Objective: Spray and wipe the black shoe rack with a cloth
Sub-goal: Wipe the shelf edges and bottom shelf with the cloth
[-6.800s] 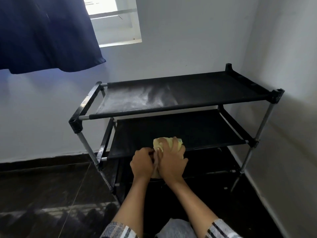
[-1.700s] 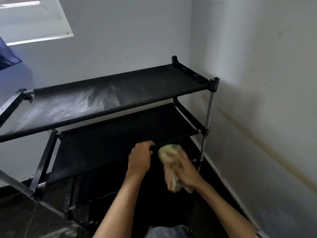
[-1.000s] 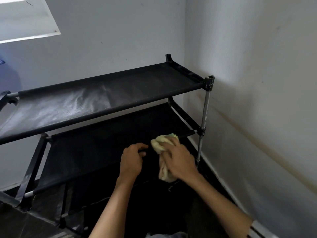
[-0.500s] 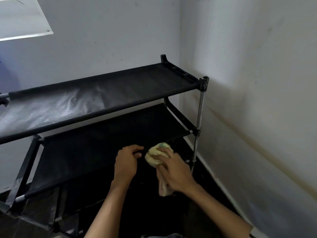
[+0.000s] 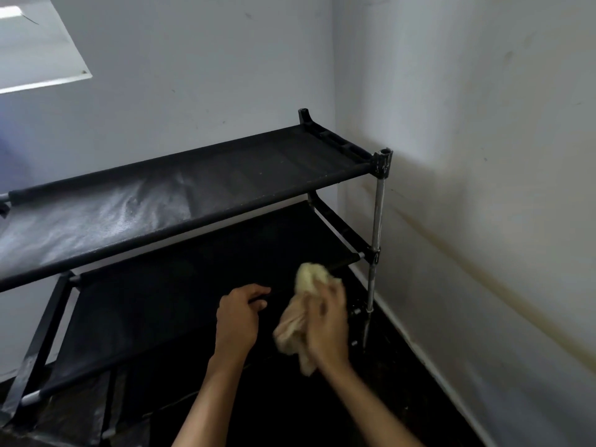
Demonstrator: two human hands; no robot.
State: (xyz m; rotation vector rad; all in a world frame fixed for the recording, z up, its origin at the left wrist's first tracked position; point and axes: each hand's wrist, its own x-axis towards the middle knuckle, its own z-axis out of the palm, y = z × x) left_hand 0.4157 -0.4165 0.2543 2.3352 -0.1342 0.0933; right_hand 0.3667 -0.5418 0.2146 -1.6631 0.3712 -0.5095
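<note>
- Black shoe rack [image 5: 206, 201] stood in the corner of the room, its long back side along the rear wall [image 5: 193, 75] and its right end close to the side wall [image 5: 483, 156].
- Its top shelf [image 5: 258, 166] was black fabric, with a pale, dusty-looking or wet sheen over the left half.
- The second shelf [image 5: 193, 285] sat directly below, also black fabric, stretched between the frame bars.
- A metal post [image 5: 377, 221] with black connectors ran down the front right corner to the dark floor [image 5: 403, 398].
- The right hand [image 5: 329, 327] had its fingers curled round a crumpled yellowish cloth [image 5: 306, 285], bunched above the hand and hanging loose below it.
- The cloth was at the front edge of the second shelf, near its right end; the hand was blurred, so I could not tell whether cloth and bar were actually touching.
- The left hand [image 5: 240, 314] lay just beside it to the left, fingers curled over the shelf's front bar, gripping it.
- The two hands were near each other but apart.
- A bright window ledge [image 5: 38, 59] showed at the upper left.
</note>
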